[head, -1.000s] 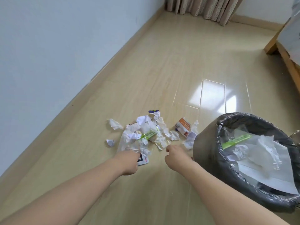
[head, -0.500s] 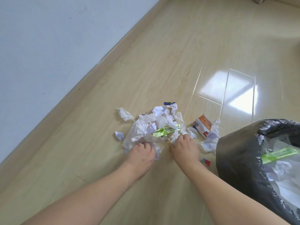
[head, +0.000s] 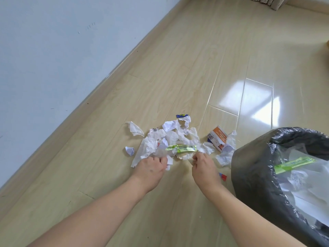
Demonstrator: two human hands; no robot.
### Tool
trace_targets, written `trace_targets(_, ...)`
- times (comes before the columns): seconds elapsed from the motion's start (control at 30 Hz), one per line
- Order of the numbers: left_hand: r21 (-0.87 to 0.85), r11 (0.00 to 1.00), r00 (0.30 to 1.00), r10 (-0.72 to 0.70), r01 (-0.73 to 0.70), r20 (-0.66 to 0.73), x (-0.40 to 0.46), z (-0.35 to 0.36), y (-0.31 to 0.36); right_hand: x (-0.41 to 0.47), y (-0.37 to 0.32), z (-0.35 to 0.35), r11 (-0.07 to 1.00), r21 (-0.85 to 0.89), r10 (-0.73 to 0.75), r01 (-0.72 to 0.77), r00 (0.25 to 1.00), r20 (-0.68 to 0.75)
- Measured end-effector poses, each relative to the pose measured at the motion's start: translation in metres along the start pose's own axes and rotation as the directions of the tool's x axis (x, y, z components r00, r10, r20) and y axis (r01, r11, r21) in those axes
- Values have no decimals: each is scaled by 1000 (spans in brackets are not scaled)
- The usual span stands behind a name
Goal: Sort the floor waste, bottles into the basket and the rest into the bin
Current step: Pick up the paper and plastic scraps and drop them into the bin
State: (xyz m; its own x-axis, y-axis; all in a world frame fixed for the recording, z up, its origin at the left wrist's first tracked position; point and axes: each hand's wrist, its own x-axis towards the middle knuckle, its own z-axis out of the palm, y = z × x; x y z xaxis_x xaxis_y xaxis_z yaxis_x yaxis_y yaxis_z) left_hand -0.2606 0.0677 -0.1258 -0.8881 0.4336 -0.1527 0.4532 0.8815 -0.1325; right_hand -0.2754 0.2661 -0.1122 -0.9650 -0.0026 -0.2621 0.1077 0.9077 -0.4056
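A heap of crumpled white paper and tissue (head: 170, 138) lies on the wooden floor, with a green wrapper (head: 185, 148) across its near side. My left hand (head: 151, 166) is curled into the heap's near left edge, fingers closed on white paper. My right hand (head: 203, 163) pinches paper scraps at the near right edge, just under the green wrapper. A dark bin (head: 249, 168) lined with a black bag stands at the right, holding white paper and another green wrapper. No bottle or basket is in view.
An orange-and-white carton (head: 218, 137) and more tissue (head: 226, 155) lie between the heap and the bin. A small red-and-blue scrap (head: 222, 176) sits by my right wrist. Two loose paper bits (head: 130, 150) lie left of the heap. The wall and skirting (head: 99, 90) run along the left.
Both hands have reached forward from short of the heap into its near edge and closed on paper. The view has tilted down, and the bin has shifted to the right.
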Motion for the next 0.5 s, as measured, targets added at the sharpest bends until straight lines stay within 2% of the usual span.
trace_targets(0.07,-28,999,998,-28,29,60,-1,-9,2,-5,0,-9,1000,-11,8,-8,1000,-19)
trace_targets(0.23,-135,967,970,-196,215,141,-8,-31,3,-13,-2,-33,998,-60,10,-8,1000,25)
trace_targets(0.33,-252,924,958,-269,286,102,-10,-43,0,-15,-7,-48,994,-112,1,4,999,46)
trace_targets(0.4,-398,852,940,-310,341,142,-12,-52,-3,-21,-11,-59,982,-185,-38,46,998,48)
trace_targets(0.5,-609,679,908,-369,411,201,-17,-78,-10,-34,-21,-84,940,-300,-154,159,987,42)
